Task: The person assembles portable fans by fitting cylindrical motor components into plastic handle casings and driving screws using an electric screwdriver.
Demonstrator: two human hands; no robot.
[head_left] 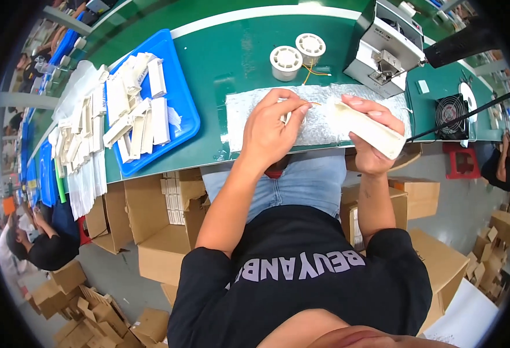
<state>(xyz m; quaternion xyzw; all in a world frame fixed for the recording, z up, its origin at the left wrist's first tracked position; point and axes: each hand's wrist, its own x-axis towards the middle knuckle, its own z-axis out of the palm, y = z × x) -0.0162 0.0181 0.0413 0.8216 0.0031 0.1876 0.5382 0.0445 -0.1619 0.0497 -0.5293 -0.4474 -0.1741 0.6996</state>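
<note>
Above a sheet of silvery bubble wrap (237,113), my left hand (266,130) pinches thin wires (316,104) between thumb and fingers. Part of a white piece shows under those fingers, mostly hidden. A long white trough-shaped plastic housing (372,131) lies in my right hand (372,159), which is closed around it, with the hollow side facing up. The wire ends point toward the housing but stay apart from it. Beyond the wrap stand two round white slotted parts (286,59) with thin wires (309,71) trailing from them.
On the left, a blue tray (188,110) holds several white housings, and more housings (78,136) lie in a pile beside it. A metal-cased machine (376,55) and a black fan (452,116) stand on the right. Cardboard boxes (162,252) sit below the table edge.
</note>
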